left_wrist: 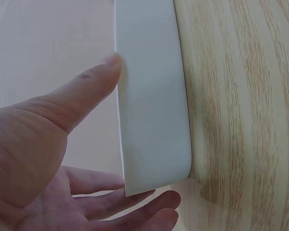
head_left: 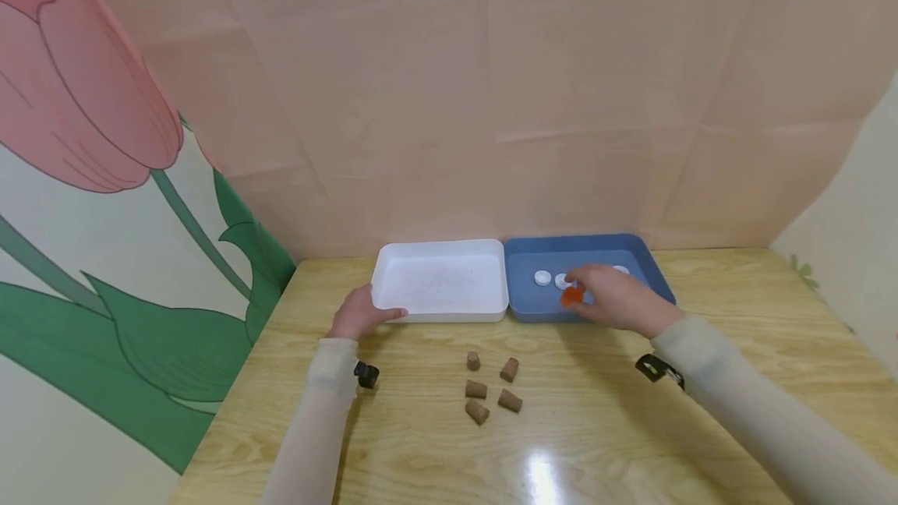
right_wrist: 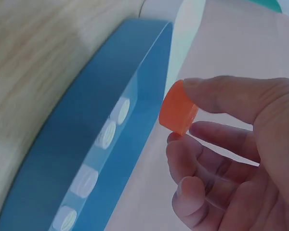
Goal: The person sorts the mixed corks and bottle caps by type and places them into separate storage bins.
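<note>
My right hand [head_left: 624,298] pinches an orange bottle cap [right_wrist: 177,107] between thumb and fingertips, held above the blue tray [head_left: 522,306]. Several white bottle caps [head_left: 542,278] lie in that tray, some partly covered by the hand in the head view. At the near left corner of the white tray [head_left: 438,318], my left hand [head_left: 359,313] holds the wall. Its thumb touches the front rim in the left wrist view, while the other fingers bend around the corner. No objects show inside the white tray.
Several brown corks [head_left: 476,389] lie loose on the wooden table [head_left: 414,443], in front of the trays. Both trays stand side by side against a pinkish covered wall [head_left: 421,139]. A wall with a painted tulip [head_left: 105,92] borders the left side.
</note>
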`<action>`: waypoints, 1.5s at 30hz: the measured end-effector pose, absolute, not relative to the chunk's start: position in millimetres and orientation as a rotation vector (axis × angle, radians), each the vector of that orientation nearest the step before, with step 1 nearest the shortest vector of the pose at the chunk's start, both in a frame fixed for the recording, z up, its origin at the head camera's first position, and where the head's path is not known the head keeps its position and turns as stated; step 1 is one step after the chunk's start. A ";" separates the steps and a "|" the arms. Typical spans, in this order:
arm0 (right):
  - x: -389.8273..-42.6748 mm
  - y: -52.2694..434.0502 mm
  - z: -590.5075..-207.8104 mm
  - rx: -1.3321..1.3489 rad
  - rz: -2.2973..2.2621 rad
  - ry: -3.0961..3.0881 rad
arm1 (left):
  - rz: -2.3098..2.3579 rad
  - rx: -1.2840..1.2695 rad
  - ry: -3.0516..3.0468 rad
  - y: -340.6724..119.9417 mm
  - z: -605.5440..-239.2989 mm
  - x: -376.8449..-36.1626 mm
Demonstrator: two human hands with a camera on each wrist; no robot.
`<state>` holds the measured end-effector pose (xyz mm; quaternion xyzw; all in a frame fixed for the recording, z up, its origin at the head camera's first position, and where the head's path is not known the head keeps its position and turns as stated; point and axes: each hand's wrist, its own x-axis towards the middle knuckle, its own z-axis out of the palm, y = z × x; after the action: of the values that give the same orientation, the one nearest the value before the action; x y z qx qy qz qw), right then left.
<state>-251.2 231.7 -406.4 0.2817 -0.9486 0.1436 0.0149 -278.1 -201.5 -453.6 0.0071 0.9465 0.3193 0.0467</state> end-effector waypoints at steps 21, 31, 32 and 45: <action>-311.0 260.8 -406.6 0.746 0.380 -3.143 | 1.001 0.019 2.878 -197.8 -450.8 -275.4; -326.2 264.7 -419.0 0.719 0.381 -3.239 | 0.979 -0.005 2.872 -199.5 -450.9 -275.5; -327.7 265.5 -420.2 0.717 0.383 -3.245 | 0.980 -0.009 2.870 -199.4 -451.0 -275.5; -337.5 261.9 -420.4 0.738 0.432 -3.287 | 1.004 -0.019 2.861 -199.5 -450.7 -277.9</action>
<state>-337.5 261.9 -420.4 0.2157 -0.9599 0.1262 -0.1270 -277.9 -199.5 -450.7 -0.0062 0.9421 0.3306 0.0548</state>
